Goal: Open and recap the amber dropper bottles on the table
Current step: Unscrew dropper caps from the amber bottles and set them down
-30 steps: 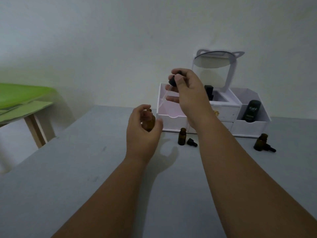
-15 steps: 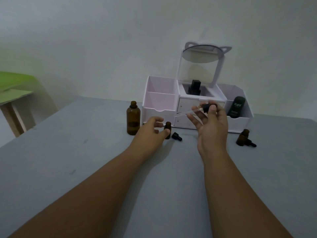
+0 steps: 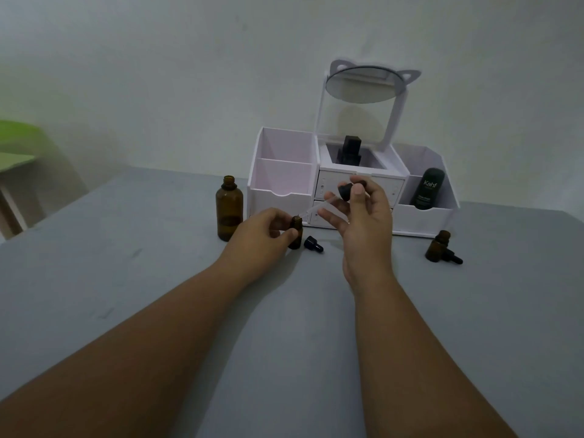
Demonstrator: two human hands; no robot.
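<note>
Since a moment ago the left hand (image 3: 262,235) has closed round the small amber bottle (image 3: 296,238) on the table (image 3: 142,311). The right hand (image 3: 366,226), pinching the dropper (image 3: 344,191) by its black bulb, has brought its glass tip to that bottle's mouth. Further left stands the large amber bottle (image 3: 229,213), uncapped. A dark tube (image 3: 428,188) in the organizer (image 3: 276,202) reads "Kahf".

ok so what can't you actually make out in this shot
All head view:
Whether the dropper reaches into the small amber bottle: too small, blurred.
That bottle's left side: hidden by the left hand.
Drawer fronts of the organizer: partly behind the right hand.
Small print on the Kahf bottle: too small.
The green furniture: cut off by left edge.
</note>
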